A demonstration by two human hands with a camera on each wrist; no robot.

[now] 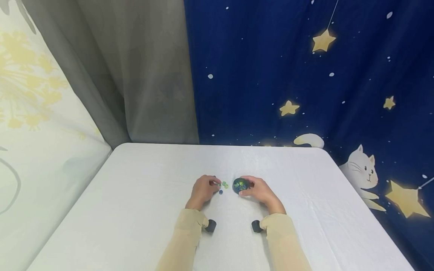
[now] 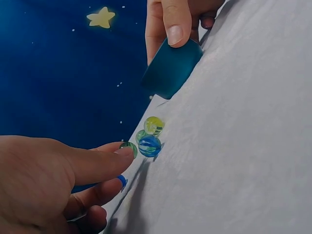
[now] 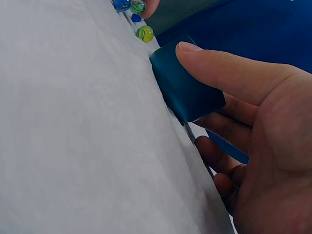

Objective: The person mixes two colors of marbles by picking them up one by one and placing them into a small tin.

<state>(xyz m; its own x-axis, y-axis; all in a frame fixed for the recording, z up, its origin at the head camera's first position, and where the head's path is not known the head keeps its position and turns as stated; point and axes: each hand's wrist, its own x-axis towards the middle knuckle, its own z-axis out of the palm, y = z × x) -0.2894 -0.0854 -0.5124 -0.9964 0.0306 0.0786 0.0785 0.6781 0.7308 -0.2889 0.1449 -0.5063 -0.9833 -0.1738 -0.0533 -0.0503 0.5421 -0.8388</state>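
My left hand (image 1: 203, 190) pinches a green-streaked glass marble (image 2: 129, 149) between thumb and index fingertip, just above the white tabletop. Beside those fingertips lie a blue marble (image 2: 149, 146), a yellow-green marble (image 2: 154, 126) and a pale green marble (image 2: 140, 136), partly covered by the blue one. Something blue (image 2: 122, 181) shows behind the left fingers, mostly hidden. To the right, my right hand (image 1: 260, 190) holds a small teal bowl (image 3: 187, 87), thumb on the near side and fingers on the far side. Several marbles (image 1: 241, 184) are inside the bowl, which stands upright on the cloth.
A white cloth covers the table (image 1: 135, 218), whose far edge meets a grey curtain (image 1: 159, 75) and a navy starry curtain (image 1: 251, 75). Black wrist cameras (image 1: 211, 226) hang at both beige sleeves (image 1: 184, 233).
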